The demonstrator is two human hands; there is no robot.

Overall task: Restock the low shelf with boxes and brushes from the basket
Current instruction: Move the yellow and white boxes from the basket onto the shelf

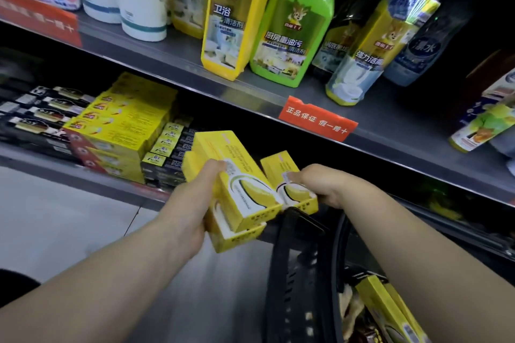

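My left hand (189, 203) grips a stack of two long yellow boxes (237, 189), one on top of the other, tilted toward the low shelf. My right hand (326, 184) holds a single yellow box (289, 184) of the same kind, just right of the stack. Both hands hover in front of the low shelf (83, 175), above the black basket (306, 273). More yellow boxes (390, 312) lie inside the basket at the bottom right. On the low shelf stand stacked yellow boxes (125, 125), small dark boxes (170, 153) and long black packs (41, 117).
The upper shelf (278, 97) carries cleaner bottles, yellow (237, 14) and green (295, 25), and white containers at the left. A red price tag (317, 120) hangs on its front edge, right above my hands. Pale floor tiles lie at the lower left.
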